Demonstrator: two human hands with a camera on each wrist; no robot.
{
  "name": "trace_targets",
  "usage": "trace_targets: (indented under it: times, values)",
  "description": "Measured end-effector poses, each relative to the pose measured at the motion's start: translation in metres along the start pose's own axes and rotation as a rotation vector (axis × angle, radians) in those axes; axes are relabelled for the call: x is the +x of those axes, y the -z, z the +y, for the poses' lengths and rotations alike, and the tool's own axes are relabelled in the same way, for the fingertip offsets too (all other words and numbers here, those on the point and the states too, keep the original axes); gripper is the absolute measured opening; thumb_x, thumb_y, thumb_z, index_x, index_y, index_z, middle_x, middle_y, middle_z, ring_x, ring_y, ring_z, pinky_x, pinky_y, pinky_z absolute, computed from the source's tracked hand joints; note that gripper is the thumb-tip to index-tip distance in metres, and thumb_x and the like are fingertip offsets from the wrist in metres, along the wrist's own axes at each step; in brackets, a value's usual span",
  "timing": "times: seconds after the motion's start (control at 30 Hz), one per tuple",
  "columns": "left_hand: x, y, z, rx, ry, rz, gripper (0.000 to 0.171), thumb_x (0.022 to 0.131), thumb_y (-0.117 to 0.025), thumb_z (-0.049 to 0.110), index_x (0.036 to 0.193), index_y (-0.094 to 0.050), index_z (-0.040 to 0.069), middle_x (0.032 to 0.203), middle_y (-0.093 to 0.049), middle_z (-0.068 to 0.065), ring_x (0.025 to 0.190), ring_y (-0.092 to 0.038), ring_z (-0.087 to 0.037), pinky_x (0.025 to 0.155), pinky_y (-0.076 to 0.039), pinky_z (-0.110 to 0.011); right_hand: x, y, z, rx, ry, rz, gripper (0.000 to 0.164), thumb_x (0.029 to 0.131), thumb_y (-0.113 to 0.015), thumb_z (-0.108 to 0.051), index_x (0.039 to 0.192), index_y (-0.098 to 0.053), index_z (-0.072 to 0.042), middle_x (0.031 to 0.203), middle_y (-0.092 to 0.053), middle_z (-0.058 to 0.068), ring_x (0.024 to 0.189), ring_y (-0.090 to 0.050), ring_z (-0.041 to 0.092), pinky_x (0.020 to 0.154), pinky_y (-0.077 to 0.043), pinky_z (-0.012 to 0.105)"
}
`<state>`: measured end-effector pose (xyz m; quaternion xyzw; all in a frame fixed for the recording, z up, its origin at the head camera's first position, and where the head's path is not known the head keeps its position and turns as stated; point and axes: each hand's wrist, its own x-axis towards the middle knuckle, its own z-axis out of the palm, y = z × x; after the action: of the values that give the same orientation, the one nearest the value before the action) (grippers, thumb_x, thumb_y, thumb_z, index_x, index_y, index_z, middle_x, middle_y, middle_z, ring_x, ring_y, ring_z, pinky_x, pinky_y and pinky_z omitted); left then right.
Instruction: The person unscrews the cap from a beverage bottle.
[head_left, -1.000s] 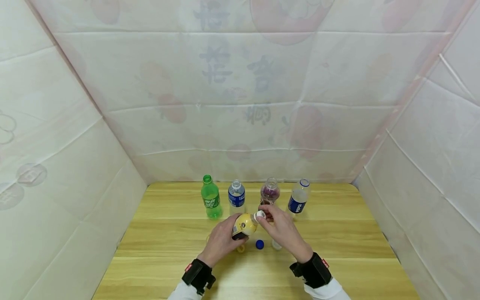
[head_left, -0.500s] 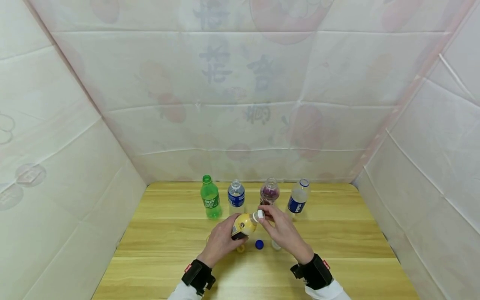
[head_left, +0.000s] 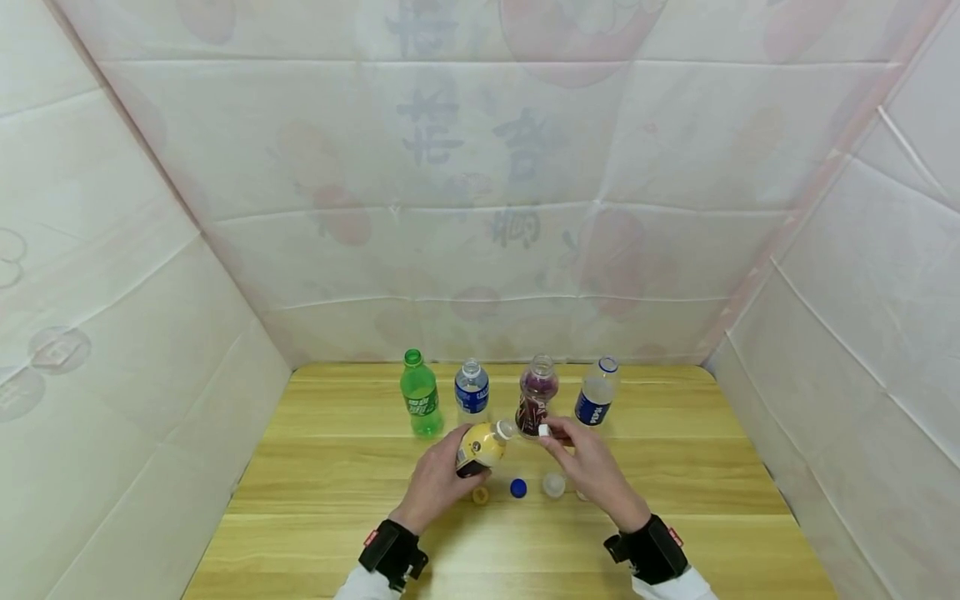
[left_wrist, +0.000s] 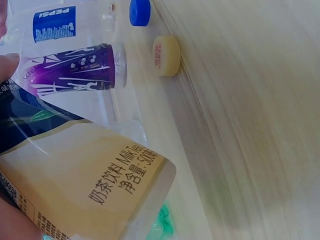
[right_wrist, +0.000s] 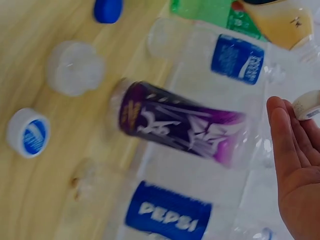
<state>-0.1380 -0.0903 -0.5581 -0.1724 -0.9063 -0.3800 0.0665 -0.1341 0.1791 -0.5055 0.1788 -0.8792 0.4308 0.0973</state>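
Observation:
My left hand (head_left: 435, 479) grips a milk tea bottle (head_left: 480, 447), tilted with its neck toward the right. The neck is uncapped. Just right of that neck, my right hand (head_left: 592, 475) pinches a small white cap (head_left: 543, 430) between thumb and fingers, apart from the bottle. The right wrist view shows the same cap (right_wrist: 307, 105) at the fingertips. Behind the hands stand an uncapped green bottle (head_left: 422, 396), a clear blue-labelled bottle (head_left: 472, 393), a purple-labelled bottle (head_left: 537, 392) and a Pepsi bottle (head_left: 594, 403).
Loose caps lie on the wooden table (head_left: 337, 517) near the hands: a blue cap (head_left: 518, 488), a translucent cap (head_left: 553, 485), a yellowish cap (head_left: 481, 496) and a white-and-blue cap (right_wrist: 29, 133). Pale printed sheeting (head_left: 450, 258) walls the table at the back and both sides.
The white cap has come off the milk tea bottle's neck and moved right with my right hand. My left hand, with the bottle, has shifted slightly left.

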Motion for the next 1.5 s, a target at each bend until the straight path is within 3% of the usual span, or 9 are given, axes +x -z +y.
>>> trace_targets:
  times: [0.23, 0.57, 0.87, 1.1, 1.2, 1.33, 1.5]
  values:
    - [-0.002, 0.001, -0.003, -0.017, 0.019, 0.002, 0.075, 0.079, -0.091, 0.028, 0.142, -0.054, 0.011, 0.126, -0.068, -0.007, 0.111, -0.066, -0.025, 0.096, -0.055, -0.049, -0.011, 0.004, 0.021, -0.04, -0.05, 0.027, 0.023, 0.097, -0.073, -0.012, 0.118, -0.071, -0.002, 0.103, -0.072, 0.001, 0.092, -0.07, 0.015, 0.083, -0.061, 0.032]
    - [-0.002, 0.004, -0.006, -0.034, 0.032, 0.023, 0.076, 0.079, -0.091, 0.026, 0.143, -0.053, 0.011, 0.126, -0.067, -0.007, 0.111, -0.065, -0.025, 0.095, -0.055, -0.049, -0.026, 0.01, 0.049, -0.233, -0.049, 0.042, 0.02, 0.097, -0.075, -0.017, 0.114, -0.071, -0.008, 0.096, -0.068, -0.006, 0.086, -0.066, 0.009, 0.075, -0.059, 0.03]
    - [-0.003, 0.005, -0.008, -0.039, 0.031, 0.027, 0.075, 0.08, -0.091, 0.026, 0.143, -0.053, 0.01, 0.125, -0.067, -0.006, 0.11, -0.065, -0.024, 0.094, -0.056, -0.048, -0.037, 0.019, 0.071, -0.317, -0.124, -0.008, 0.032, 0.095, -0.077, -0.017, 0.124, -0.07, -0.004, 0.107, -0.069, 0.004, 0.096, -0.065, 0.017, 0.081, -0.059, 0.041]
    - [-0.004, 0.005, -0.008, -0.04, 0.037, 0.038, 0.076, 0.08, -0.091, 0.026, 0.144, -0.052, 0.01, 0.125, -0.067, -0.006, 0.11, -0.065, -0.024, 0.094, -0.056, -0.048, -0.044, 0.023, 0.08, -0.351, -0.106, -0.036, 0.032, 0.088, -0.081, -0.004, 0.118, -0.07, -0.001, 0.111, -0.066, 0.01, 0.099, -0.066, 0.023, 0.082, -0.059, 0.044]
    - [-0.005, 0.005, -0.008, -0.045, 0.043, 0.045, 0.076, 0.08, -0.091, 0.026, 0.144, -0.052, 0.011, 0.125, -0.066, -0.006, 0.11, -0.065, -0.024, 0.094, -0.056, -0.048, -0.047, 0.022, 0.084, -0.366, -0.143, -0.081, 0.036, 0.087, -0.08, -0.001, 0.12, -0.067, 0.003, 0.113, -0.064, 0.012, 0.1, -0.066, 0.027, 0.083, -0.059, 0.045]
    - [-0.005, 0.006, -0.008, -0.055, 0.043, 0.055, 0.076, 0.079, -0.091, 0.025, 0.144, -0.052, 0.012, 0.125, -0.067, -0.007, 0.109, -0.066, -0.024, 0.093, -0.056, -0.048, -0.052, 0.021, 0.089, -0.401, -0.218, -0.15, 0.034, 0.088, -0.08, -0.002, 0.119, -0.067, 0.006, 0.109, -0.064, 0.014, 0.098, -0.066, 0.028, 0.083, -0.059, 0.046]
    - [-0.006, 0.006, -0.008, -0.054, 0.045, 0.065, 0.077, 0.079, -0.091, 0.025, 0.144, -0.052, 0.01, 0.124, -0.067, -0.007, 0.107, -0.066, -0.024, 0.092, -0.056, -0.048, -0.056, 0.02, 0.095, -0.46, -0.232, -0.164, 0.028, 0.085, -0.082, 0.0, 0.109, -0.07, 0.005, 0.099, -0.065, 0.013, 0.089, -0.065, 0.025, 0.078, -0.058, 0.044]
